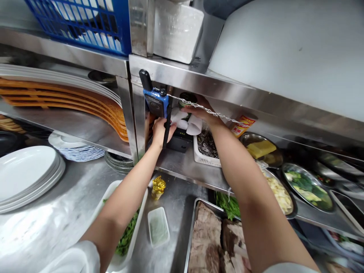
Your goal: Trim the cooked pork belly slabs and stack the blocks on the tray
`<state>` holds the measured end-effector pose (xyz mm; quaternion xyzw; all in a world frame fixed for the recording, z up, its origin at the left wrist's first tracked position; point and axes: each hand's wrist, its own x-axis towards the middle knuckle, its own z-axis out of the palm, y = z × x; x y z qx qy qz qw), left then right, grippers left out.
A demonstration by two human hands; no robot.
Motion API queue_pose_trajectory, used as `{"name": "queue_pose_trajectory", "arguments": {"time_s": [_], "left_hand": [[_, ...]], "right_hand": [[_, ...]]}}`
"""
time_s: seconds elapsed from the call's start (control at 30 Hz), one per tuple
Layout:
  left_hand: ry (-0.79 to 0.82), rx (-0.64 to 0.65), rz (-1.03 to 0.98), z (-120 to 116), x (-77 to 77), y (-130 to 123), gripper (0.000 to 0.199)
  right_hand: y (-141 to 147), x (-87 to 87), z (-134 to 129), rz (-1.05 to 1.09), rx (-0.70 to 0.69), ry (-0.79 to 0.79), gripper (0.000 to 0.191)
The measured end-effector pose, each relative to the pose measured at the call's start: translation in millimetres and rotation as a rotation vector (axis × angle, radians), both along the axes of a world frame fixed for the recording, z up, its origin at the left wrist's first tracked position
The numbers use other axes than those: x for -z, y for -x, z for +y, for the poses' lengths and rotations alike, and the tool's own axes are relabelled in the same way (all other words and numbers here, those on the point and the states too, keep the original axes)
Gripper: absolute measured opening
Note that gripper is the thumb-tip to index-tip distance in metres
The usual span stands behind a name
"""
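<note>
Both my arms reach into the shelf bay below the steel ledge. My left hand (160, 132) is partly behind the black strap of a blue walkie-talkie (156, 103). Its fingers curl at a white paper strip (178, 115), the thumb against it. My right hand (202, 109) closes on the paper from the other side; some fingertips are hard to make out. A loose curl of the paper (194, 126) hangs beneath it. Below the hands sits a small black box like a receipt printer (179, 142). Behind the right fingers stands a dark green can-like container (187, 98).
A twisted wire (210, 111) crosses before my right wrist. A white basket (207, 158) of dark strips stands beside the box. Lower down are a meat tray (204, 235), a greens tray (142, 201), a small plastic tub (158, 226) and gold foil (158, 187). Plates (28, 174) stand left.
</note>
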<state>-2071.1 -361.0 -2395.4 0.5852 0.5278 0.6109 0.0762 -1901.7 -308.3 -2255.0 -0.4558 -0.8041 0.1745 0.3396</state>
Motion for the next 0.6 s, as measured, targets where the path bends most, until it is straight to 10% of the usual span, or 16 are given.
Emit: {"name": "queue_pose_trajectory", "arguments": {"time_s": [0.17, 0.3, 0.47, 0.6], "left_hand": [[0.047, 0.028, -0.046, 0, -4.3, 3, 0.008], [0.074, 0.047, 0.016, -30, 5.7, 5, 0.014], [0.080, 0.195, 0.151, -119, 41.6, 19, 0.037], [0.221, 0.199, 0.122, -203, 103.3, 55, 0.037]], "right_hand": [[-15, -1.0, -12, -0.101, 0.259, -0.054, 0.044], [-41, 31.1, -93, -0.109, 0.476, -0.149, 0.041], [-21, 131.1, -234, -0.368, 0.152, 0.262, 0.035], [27, 230.6, -261, -0.449, 0.211, 0.555, 0.084]]}}
